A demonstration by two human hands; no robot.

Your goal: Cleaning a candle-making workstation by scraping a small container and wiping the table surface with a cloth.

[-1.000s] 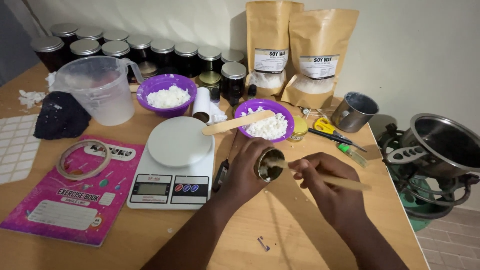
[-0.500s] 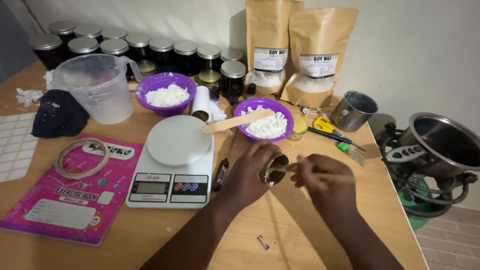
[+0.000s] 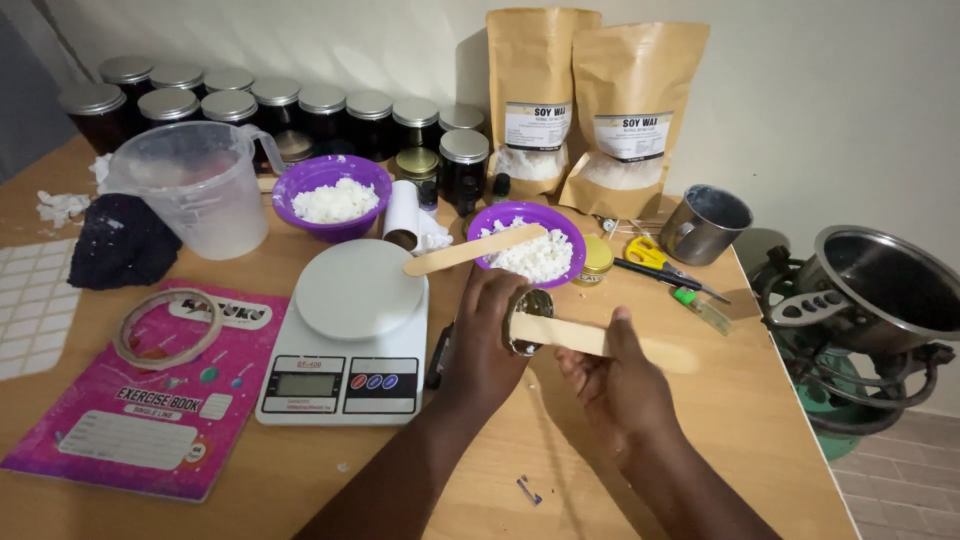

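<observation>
My left hand (image 3: 487, 345) grips a small dark glass jar (image 3: 527, 322), tilted so its open mouth faces me. My right hand (image 3: 615, 385) holds a flat wooden stick (image 3: 600, 340) laid across the jar's mouth, its far end pointing right. Both hands hover over the wooden table (image 3: 760, 440), just in front of a purple bowl of white wax flakes (image 3: 530, 245) with a second wooden stick (image 3: 470, 250) resting on its rim.
A white digital scale (image 3: 345, 335) sits left of my hands. Behind stand another purple bowl of flakes (image 3: 333, 195), a clear measuring jug (image 3: 200, 185), several lidded dark jars (image 3: 300, 105), two brown paper pouches (image 3: 585, 110), a metal cup (image 3: 705, 225). A pink exercise book (image 3: 150, 410) with a tape roll lies left. A steel pot (image 3: 880, 290) sits right.
My right hand has turned the wooden stick from poking at the jar to lying flat across its mouth. The jar and left hand have barely shifted.
</observation>
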